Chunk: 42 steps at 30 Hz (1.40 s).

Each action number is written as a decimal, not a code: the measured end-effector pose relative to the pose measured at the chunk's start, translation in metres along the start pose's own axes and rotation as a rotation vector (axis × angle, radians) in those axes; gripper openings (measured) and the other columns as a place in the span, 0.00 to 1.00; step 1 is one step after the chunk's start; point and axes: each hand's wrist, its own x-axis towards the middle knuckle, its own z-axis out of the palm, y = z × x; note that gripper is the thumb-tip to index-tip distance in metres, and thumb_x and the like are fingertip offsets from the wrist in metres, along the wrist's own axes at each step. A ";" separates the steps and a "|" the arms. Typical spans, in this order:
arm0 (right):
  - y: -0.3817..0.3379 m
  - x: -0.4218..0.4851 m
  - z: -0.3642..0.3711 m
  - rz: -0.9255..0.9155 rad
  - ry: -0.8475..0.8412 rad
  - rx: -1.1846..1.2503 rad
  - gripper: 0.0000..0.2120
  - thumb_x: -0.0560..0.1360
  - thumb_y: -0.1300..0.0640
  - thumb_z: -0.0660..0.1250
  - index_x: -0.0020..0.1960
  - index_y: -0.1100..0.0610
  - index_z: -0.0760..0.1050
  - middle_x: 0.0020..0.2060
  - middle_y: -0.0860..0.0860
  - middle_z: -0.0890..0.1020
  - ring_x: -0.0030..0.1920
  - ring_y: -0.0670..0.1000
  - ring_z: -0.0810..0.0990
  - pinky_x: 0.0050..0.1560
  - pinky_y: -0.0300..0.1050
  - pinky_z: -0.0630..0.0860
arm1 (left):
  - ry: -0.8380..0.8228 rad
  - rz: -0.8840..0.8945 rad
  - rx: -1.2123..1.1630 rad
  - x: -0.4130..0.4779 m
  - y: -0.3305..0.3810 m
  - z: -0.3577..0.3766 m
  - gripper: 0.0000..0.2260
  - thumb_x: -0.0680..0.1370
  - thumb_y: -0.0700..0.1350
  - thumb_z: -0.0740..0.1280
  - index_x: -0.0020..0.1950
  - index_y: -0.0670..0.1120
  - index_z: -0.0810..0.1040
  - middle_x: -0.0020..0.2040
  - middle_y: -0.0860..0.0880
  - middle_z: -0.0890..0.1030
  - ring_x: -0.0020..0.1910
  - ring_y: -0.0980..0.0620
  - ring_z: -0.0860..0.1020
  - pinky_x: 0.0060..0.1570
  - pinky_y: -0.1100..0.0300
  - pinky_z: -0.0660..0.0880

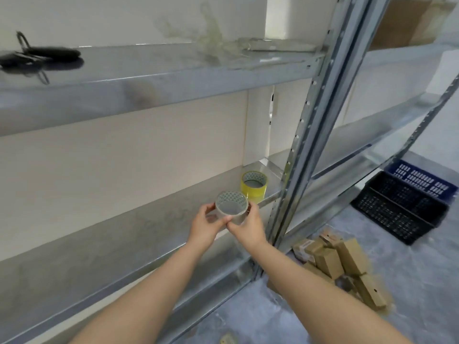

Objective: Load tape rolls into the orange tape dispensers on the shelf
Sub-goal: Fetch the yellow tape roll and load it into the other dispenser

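Forearms, two, bare, reaching up from the near edge toward the shelf. Clear tape roll (231, 207): held just above the lower shelf (104, 239), core facing up, probably being turned to find its loose end. Left hand (204, 225) and right hand (248, 228): each pinching the roll's rim. Yellow tape roll (253, 186): standing just behind. Orange dispensers: none visible.

Left hand (203, 225) and right hand (248, 227) grip clear tape roll (231, 207) above shelf (111, 234); yellow tape roll (253, 186) just behind.
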 end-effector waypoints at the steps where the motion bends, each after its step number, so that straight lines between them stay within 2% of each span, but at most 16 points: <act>1: 0.001 0.009 0.005 -0.009 -0.022 -0.006 0.30 0.64 0.57 0.75 0.62 0.56 0.66 0.53 0.48 0.76 0.54 0.46 0.74 0.55 0.38 0.71 | 0.034 -0.001 0.012 0.007 -0.002 -0.001 0.24 0.68 0.39 0.76 0.61 0.40 0.73 0.55 0.48 0.76 0.54 0.51 0.76 0.57 0.57 0.72; 4: 0.002 0.039 0.017 -0.032 -0.102 0.000 0.25 0.65 0.58 0.75 0.59 0.56 0.69 0.53 0.50 0.78 0.55 0.49 0.77 0.53 0.34 0.70 | 0.135 -0.023 0.017 0.031 -0.009 -0.001 0.21 0.68 0.36 0.75 0.59 0.36 0.74 0.55 0.42 0.79 0.54 0.48 0.77 0.54 0.60 0.71; 7: 0.004 0.064 0.026 -0.019 -0.161 0.004 0.28 0.66 0.61 0.73 0.63 0.61 0.68 0.57 0.56 0.79 0.58 0.54 0.78 0.58 0.41 0.73 | 0.196 -0.069 0.007 0.051 -0.010 0.004 0.19 0.69 0.35 0.74 0.58 0.36 0.74 0.56 0.39 0.80 0.53 0.46 0.79 0.52 0.59 0.74; 11: 0.007 0.089 0.033 -0.005 -0.255 -0.043 0.35 0.68 0.59 0.72 0.69 0.63 0.60 0.62 0.59 0.76 0.61 0.54 0.76 0.62 0.43 0.72 | 0.219 -0.078 -0.007 0.073 -0.010 0.006 0.14 0.71 0.35 0.71 0.50 0.50 0.75 0.53 0.43 0.83 0.44 0.59 0.80 0.40 0.73 0.75; 12: 0.007 0.095 0.034 -0.013 -0.267 -0.071 0.35 0.68 0.57 0.72 0.70 0.62 0.60 0.62 0.58 0.76 0.61 0.54 0.76 0.61 0.42 0.72 | 0.219 -0.084 0.000 0.078 -0.010 0.006 0.14 0.71 0.37 0.72 0.49 0.52 0.74 0.53 0.45 0.83 0.44 0.58 0.80 0.41 0.71 0.76; 15: 0.010 0.109 0.035 -0.036 -0.313 -0.143 0.35 0.68 0.56 0.71 0.70 0.61 0.59 0.62 0.56 0.75 0.62 0.54 0.75 0.61 0.42 0.71 | 0.199 -0.110 0.086 0.087 -0.008 0.006 0.15 0.66 0.49 0.72 0.50 0.53 0.74 0.53 0.47 0.83 0.51 0.50 0.81 0.54 0.53 0.77; 17: 0.012 0.114 0.036 -0.041 -0.352 -0.152 0.34 0.69 0.59 0.69 0.71 0.61 0.58 0.64 0.57 0.74 0.63 0.54 0.74 0.64 0.45 0.70 | 0.200 -0.128 0.093 0.090 -0.009 0.007 0.17 0.63 0.52 0.69 0.51 0.54 0.73 0.53 0.48 0.83 0.54 0.49 0.81 0.57 0.48 0.76; 22: 0.019 0.123 0.044 -0.066 -0.433 -0.216 0.33 0.70 0.63 0.63 0.73 0.62 0.55 0.69 0.57 0.70 0.68 0.53 0.70 0.67 0.44 0.67 | 0.285 -0.070 0.215 0.091 -0.012 0.013 0.21 0.61 0.53 0.70 0.53 0.61 0.71 0.54 0.52 0.81 0.54 0.52 0.80 0.55 0.52 0.76; 25: 0.020 0.122 0.040 -0.085 -0.544 -0.195 0.37 0.71 0.65 0.61 0.75 0.62 0.47 0.72 0.57 0.66 0.70 0.55 0.67 0.70 0.47 0.65 | 0.337 -0.072 0.298 0.088 -0.009 0.019 0.30 0.65 0.44 0.73 0.66 0.50 0.70 0.62 0.47 0.78 0.60 0.47 0.76 0.60 0.51 0.74; 28: 0.020 0.119 0.020 -0.157 -0.618 -0.143 0.35 0.73 0.65 0.63 0.75 0.63 0.49 0.72 0.57 0.64 0.71 0.57 0.66 0.72 0.49 0.63 | 0.378 -0.103 0.365 0.079 -0.006 0.029 0.33 0.66 0.44 0.73 0.70 0.45 0.67 0.66 0.43 0.73 0.66 0.44 0.72 0.64 0.54 0.71; 31: 0.022 0.117 -0.011 -0.318 -0.552 -0.082 0.32 0.71 0.66 0.65 0.71 0.60 0.56 0.70 0.51 0.61 0.72 0.49 0.60 0.71 0.33 0.53 | 0.494 -0.056 0.487 0.073 0.001 0.048 0.37 0.65 0.45 0.75 0.71 0.39 0.65 0.72 0.38 0.66 0.71 0.39 0.66 0.67 0.52 0.65; 33: 0.024 0.122 -0.033 -0.386 -0.451 -0.011 0.32 0.68 0.68 0.66 0.68 0.57 0.59 0.68 0.51 0.64 0.71 0.49 0.62 0.70 0.37 0.57 | 0.494 0.111 0.513 0.073 0.005 0.068 0.34 0.64 0.41 0.74 0.68 0.38 0.69 0.70 0.38 0.68 0.70 0.39 0.68 0.67 0.54 0.64; 34: 0.027 0.127 -0.041 -0.398 -0.392 -0.002 0.33 0.66 0.69 0.67 0.68 0.58 0.60 0.67 0.53 0.65 0.70 0.50 0.63 0.70 0.42 0.59 | 0.448 0.176 0.487 0.073 0.009 0.080 0.32 0.64 0.42 0.72 0.68 0.42 0.70 0.70 0.42 0.69 0.70 0.44 0.67 0.68 0.57 0.63; 37: 0.040 0.145 -0.059 -0.311 -0.312 -0.068 0.37 0.64 0.72 0.70 0.70 0.64 0.60 0.70 0.59 0.62 0.71 0.56 0.59 0.71 0.54 0.59 | 0.354 0.251 0.358 0.073 0.016 0.116 0.24 0.68 0.48 0.64 0.63 0.59 0.67 0.68 0.62 0.63 0.70 0.65 0.62 0.65 0.64 0.67; 40: 0.052 0.163 -0.070 -0.140 -0.376 -0.039 0.39 0.66 0.71 0.68 0.73 0.61 0.56 0.74 0.60 0.56 0.75 0.56 0.55 0.73 0.49 0.56 | 0.379 0.176 0.262 0.083 0.012 0.137 0.25 0.68 0.47 0.70 0.62 0.58 0.65 0.66 0.60 0.65 0.70 0.57 0.65 0.67 0.69 0.64; 42: 0.058 0.173 -0.077 -0.035 -0.438 0.015 0.38 0.69 0.70 0.66 0.74 0.57 0.53 0.75 0.57 0.56 0.75 0.54 0.55 0.71 0.44 0.57 | 0.359 0.065 0.208 0.092 0.008 0.145 0.33 0.68 0.46 0.74 0.68 0.51 0.62 0.69 0.52 0.65 0.71 0.51 0.65 0.71 0.62 0.62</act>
